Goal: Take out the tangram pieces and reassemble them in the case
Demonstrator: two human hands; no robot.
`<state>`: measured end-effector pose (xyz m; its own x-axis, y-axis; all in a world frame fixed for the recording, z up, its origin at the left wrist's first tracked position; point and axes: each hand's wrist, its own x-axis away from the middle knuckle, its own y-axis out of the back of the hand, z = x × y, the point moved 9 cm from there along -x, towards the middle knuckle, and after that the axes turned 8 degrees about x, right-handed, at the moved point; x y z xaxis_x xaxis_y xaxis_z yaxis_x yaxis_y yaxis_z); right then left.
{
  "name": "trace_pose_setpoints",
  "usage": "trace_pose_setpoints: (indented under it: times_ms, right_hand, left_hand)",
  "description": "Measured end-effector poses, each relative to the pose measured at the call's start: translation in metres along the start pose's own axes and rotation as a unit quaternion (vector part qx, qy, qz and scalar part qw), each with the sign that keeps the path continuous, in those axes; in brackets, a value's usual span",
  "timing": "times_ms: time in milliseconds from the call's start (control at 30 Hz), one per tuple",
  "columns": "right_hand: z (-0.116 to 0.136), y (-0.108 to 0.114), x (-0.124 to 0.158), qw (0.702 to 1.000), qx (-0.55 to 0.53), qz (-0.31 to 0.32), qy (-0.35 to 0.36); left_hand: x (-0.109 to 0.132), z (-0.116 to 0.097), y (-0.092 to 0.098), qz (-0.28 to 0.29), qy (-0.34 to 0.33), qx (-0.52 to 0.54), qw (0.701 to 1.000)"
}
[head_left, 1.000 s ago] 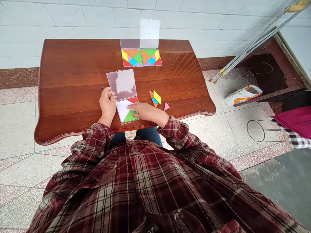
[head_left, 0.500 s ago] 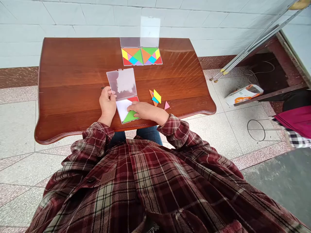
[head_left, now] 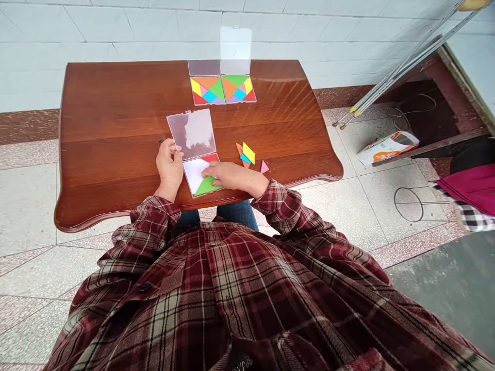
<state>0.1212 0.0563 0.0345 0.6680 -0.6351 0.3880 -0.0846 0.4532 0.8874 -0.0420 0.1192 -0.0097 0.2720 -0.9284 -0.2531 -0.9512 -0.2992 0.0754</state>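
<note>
An open tangram case [head_left: 192, 178] lies near the table's front edge, its clear lid [head_left: 192, 134] tilted back and away from me. My left hand [head_left: 169, 164] is at the lid's lower left side, fingers curled against its edge. Over the case's right half, my right hand [head_left: 234, 176] has thumb and fingertips on a green triangle [head_left: 205, 186]. A red piece [head_left: 211, 157] shows in the far corner, partly behind my fingers. Right of that hand lie loose pieces: a yellow parallelogram [head_left: 248, 153], a blue square [head_left: 245, 159], an orange triangle [head_left: 238, 149] and a pink triangle [head_left: 264, 166].
Two filled tangram cases [head_left: 208, 90] [head_left: 238, 89] stand open side by side at the back of the wooden table [head_left: 116, 134], against a tiled wall. Crutches [head_left: 382, 85] lean at the right, near a white bag [head_left: 386, 148] on the floor.
The view has shifted slightly. Both hands stay in nearly the same place at the case, and the loose pieces lie as before.
</note>
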Motion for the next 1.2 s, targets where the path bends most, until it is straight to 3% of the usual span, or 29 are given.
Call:
trace_pose_setpoints:
  times_ms: [100, 200, 333, 433, 733, 1000, 1200]
  right_hand:
    - [-0.009, 0.011, 0.008, 0.998, -0.04, -0.05, -0.021]
    - [-0.036, 0.028, 0.026, 0.985, -0.095, -0.125, -0.071]
    - [-0.102, 0.038, 0.063, 0.944, -0.083, -0.196, -0.251]
    - [-0.131, 0.031, 0.082, 0.915, -0.052, -0.193, -0.35]
    - [-0.127, 0.014, 0.073, 0.905, -0.028, -0.148, -0.398]
    - [-0.148, 0.017, 0.079, 0.882, -0.007, -0.124, -0.455]
    - [-0.148, 0.028, 0.091, 0.866, 0.009, -0.166, -0.472]
  left_hand:
    - [0.0, -0.003, 0.001, -0.002, -0.006, 0.002, 1.0]
    - [0.0, -0.005, 0.001, -0.006, -0.009, 0.001, 1.0]
    - [0.0, -0.003, 0.001, -0.005, -0.006, 0.002, 1.0]
    - [0.0, 0.0, 0.002, -0.003, -0.005, 0.001, 1.0]
    - [0.0, -0.002, 0.003, -0.006, -0.004, 0.001, 1.0]
    - [0.001, 0.0, 0.003, -0.004, -0.002, -0.002, 1.0]
    - [0.002, -0.001, 0.003, -0.01, -0.003, -0.007, 1.0]
